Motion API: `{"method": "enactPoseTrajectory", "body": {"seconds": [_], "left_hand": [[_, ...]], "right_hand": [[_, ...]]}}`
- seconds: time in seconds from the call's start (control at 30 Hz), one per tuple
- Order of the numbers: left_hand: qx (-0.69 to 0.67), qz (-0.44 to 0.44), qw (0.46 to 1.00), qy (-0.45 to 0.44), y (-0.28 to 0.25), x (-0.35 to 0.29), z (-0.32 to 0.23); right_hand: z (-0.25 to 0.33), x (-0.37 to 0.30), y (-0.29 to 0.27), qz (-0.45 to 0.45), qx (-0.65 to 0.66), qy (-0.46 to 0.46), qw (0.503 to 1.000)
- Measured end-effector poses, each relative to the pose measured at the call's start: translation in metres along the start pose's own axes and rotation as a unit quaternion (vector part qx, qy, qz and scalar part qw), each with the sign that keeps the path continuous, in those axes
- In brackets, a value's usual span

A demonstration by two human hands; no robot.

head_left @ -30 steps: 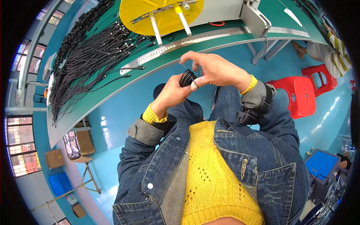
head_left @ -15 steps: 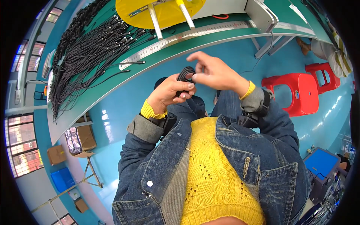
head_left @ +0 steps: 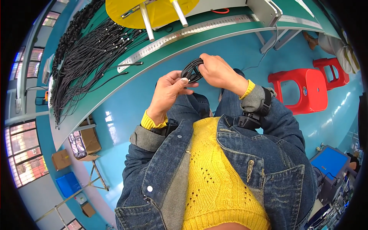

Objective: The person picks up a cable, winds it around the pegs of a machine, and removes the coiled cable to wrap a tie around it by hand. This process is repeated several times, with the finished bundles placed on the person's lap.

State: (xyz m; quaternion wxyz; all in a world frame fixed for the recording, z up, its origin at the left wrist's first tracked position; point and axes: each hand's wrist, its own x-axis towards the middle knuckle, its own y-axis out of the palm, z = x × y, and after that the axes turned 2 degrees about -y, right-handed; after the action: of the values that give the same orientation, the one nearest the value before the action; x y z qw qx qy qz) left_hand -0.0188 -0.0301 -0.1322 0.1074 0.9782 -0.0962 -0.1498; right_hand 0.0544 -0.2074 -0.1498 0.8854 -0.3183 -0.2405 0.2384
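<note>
A coiled black cable point(head_left: 190, 71) is held between my two hands, in front of the table's near edge. My left hand point(head_left: 167, 91) pinches the coil's lower left side, its thumb lying across the loops. On the upper right side, my right hand point(head_left: 221, 73) has its fingers closed round the coil. The loops stand open as a ring, with the hollow middle showing. Whether the cable's ends are tucked under my right fingers is hidden. A large heap of loose black cables point(head_left: 82, 57) lies on the green table to the left.
A long steel ruler point(head_left: 165, 41) runs along the green tabletop point(head_left: 132, 78). Above it stands a yellow round disc point(head_left: 126, 19) with metal posts, near a grey metal bracket point(head_left: 264, 13). Red stools point(head_left: 312, 92) stand at the right. Cardboard boxes point(head_left: 90, 142) sit at lower left.
My right hand has come down from above the coil and closed on its right side. The coil now shows a wider, more open ring. The view has shifted slightly.
</note>
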Motion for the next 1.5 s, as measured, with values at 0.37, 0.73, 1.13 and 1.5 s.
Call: {"method": "enactPoseTrajectory", "body": {"seconds": [0.37, 0.73, 1.13, 1.5], "left_hand": [[0.092, -0.017, 0.994, -0.055, 0.005, 0.005, -0.003], [-0.036, 0.102, 0.97, -0.219, 0.009, 0.007, -0.006], [-0.181, 0.153, 0.931, -0.276, 0.001, 0.01, 0.007], [0.044, 0.043, 0.967, -0.246, 0.01, 0.001, 0.028]], "right_hand": [[-0.001, -0.008, 0.01, -0.024, 0.039, -0.074, 0.996], [0.013, -0.004, 0.004, 0.079, -0.121, -0.077, 0.987], [0.006, -0.007, 0.006, 0.131, -0.093, -0.093, 0.983], [0.012, -0.016, 0.013, 0.18, 0.009, -0.012, 0.984]]}}
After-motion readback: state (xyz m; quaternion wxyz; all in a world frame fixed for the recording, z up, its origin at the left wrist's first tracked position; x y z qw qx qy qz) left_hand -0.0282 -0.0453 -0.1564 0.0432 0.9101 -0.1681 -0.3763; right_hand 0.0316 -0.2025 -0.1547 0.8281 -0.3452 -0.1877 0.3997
